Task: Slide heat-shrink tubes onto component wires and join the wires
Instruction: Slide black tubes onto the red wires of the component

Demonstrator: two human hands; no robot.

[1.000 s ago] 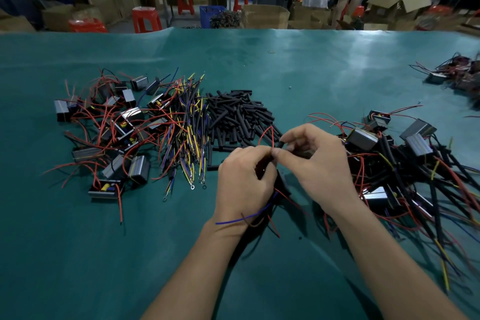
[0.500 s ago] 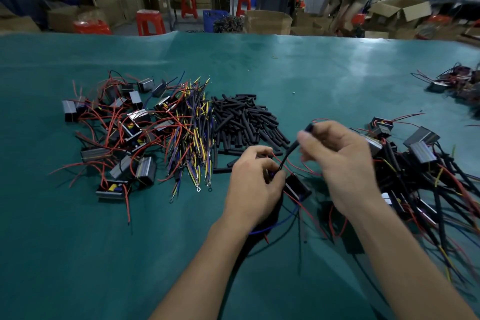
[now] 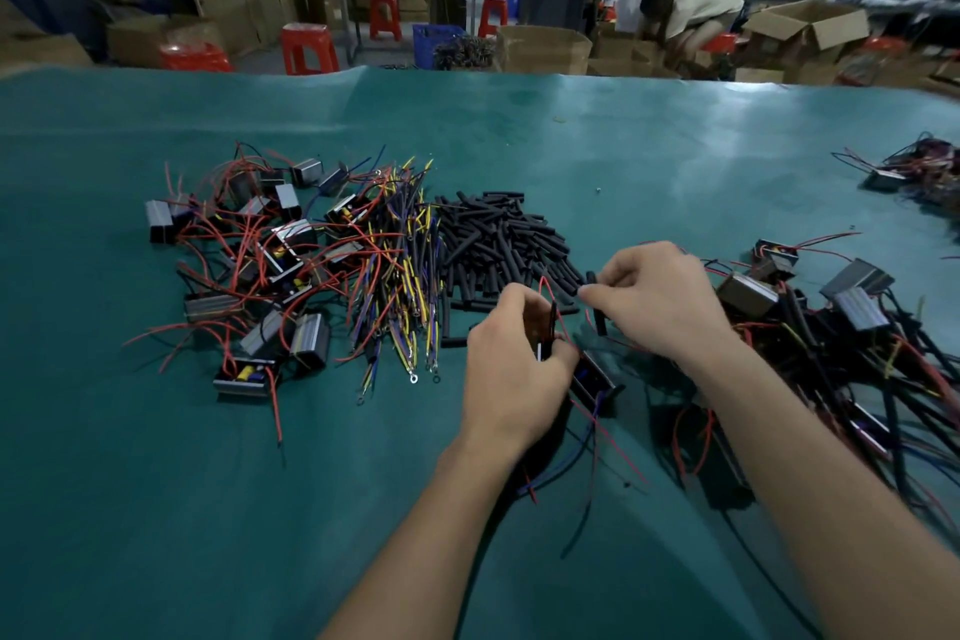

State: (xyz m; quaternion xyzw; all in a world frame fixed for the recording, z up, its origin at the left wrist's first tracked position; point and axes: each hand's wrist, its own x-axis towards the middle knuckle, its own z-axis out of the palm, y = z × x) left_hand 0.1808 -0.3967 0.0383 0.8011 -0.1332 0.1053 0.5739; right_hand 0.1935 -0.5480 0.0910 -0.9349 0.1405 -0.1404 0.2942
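A black tube point(image 3: 600, 318) is being pinched in the right hand point(image 3: 657, 304), now lowered from half a second ago and brought close to the left hand point(image 3: 511, 361), where a red wire point(image 3: 550, 294) and a small black component point(image 3: 592, 379) are being gripped; threading is judged about to begin. One tube is being carried. The loose tube heap point(image 3: 498, 244) at 11 o'clock, the bare components point(image 3: 249, 265) at 10 o'clock and the finished pile point(image 3: 841, 327) at 3 o'clock are too tangled to be counted.

The right hand point(image 3: 657, 299) has swung back left from its raised pull, now pinching a short black tube point(image 3: 600, 320) just right of the left hand point(image 3: 514, 353), which has curled around the wires at frame centre.
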